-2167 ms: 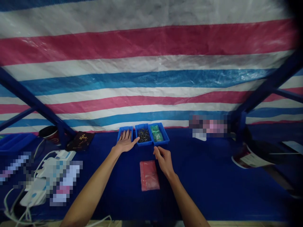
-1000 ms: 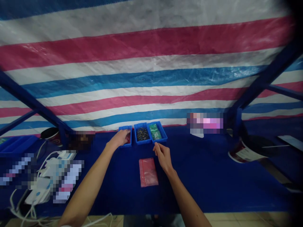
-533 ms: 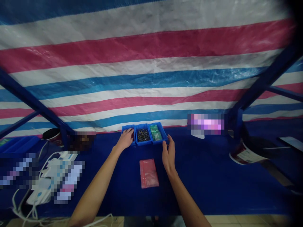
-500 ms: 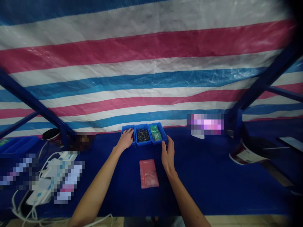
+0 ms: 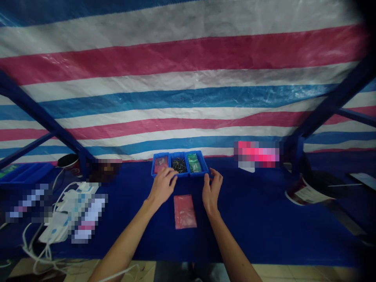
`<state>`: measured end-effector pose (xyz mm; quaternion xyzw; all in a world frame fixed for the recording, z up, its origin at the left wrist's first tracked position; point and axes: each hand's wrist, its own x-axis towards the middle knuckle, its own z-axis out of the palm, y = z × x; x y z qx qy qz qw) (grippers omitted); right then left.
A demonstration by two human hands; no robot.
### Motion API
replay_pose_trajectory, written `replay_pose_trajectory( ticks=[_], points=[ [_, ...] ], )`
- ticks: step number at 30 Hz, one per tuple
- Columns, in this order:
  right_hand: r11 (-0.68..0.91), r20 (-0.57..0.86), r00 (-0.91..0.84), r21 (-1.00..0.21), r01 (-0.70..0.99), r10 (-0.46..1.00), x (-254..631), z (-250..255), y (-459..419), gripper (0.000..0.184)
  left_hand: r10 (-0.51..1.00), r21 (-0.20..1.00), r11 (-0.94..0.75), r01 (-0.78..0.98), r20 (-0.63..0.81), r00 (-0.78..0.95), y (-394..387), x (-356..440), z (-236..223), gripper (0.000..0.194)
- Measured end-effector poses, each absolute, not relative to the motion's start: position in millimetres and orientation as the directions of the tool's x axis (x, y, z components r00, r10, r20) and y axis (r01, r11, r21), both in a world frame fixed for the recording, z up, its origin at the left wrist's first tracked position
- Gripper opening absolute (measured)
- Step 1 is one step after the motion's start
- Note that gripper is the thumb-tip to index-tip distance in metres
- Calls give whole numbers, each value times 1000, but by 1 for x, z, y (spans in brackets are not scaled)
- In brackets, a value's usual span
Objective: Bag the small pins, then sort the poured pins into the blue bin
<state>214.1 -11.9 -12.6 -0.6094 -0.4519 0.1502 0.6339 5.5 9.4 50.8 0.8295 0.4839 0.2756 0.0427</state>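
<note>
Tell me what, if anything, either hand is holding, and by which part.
Nothing appears held: the left hand and right hand are both open near the blue trays. Whether fingertips touch the rims cannot be told.

L hand (image 5: 163, 185) & R hand (image 5: 213, 188) nr 3 blue bins (image 5: 179, 174), red packet (image 5: 185, 211) on table (image 5: 252, 223).

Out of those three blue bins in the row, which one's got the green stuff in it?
The right-hand bin, nearest the right hand; the middle bin holds small dark pieces, the left one a red packet.
</note>
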Motion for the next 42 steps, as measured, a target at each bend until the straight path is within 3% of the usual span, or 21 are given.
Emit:
replay_pose_trajectory(
  ticks=[3,9,17,28,31,35,42],
  points=[
    [223,420,559,-895,387,714,214,-9,-15,34,854,457,-521,721,279,440,-28,10,41,22],
    [229,410,492,-893,387,768,210,-2,-18,29,927,623,-336,706,88,364,-53,2,16,29],
    [233,422,473,-883,407,773,208,1,-18,33,956,700,-269,661,108,274,-58,9,9,18],
    [252,453,445,-862,439,773,208,4,-21,31,951,807,-259,531,116,288,-60,-1,5,4],
    [258,456,438,-860,440,775,207,4,-21,31,961,812,-229,537,99,259,-61,-9,3,6],
    [257,457,424,-856,448,782,207,4,-20,33,965,755,-236,611,107,240,-63,-16,12,24],
    [271,478,406,-841,469,779,205,2,-19,32,903,619,-362,697,48,426,-53,-1,28,37]
  ],
)
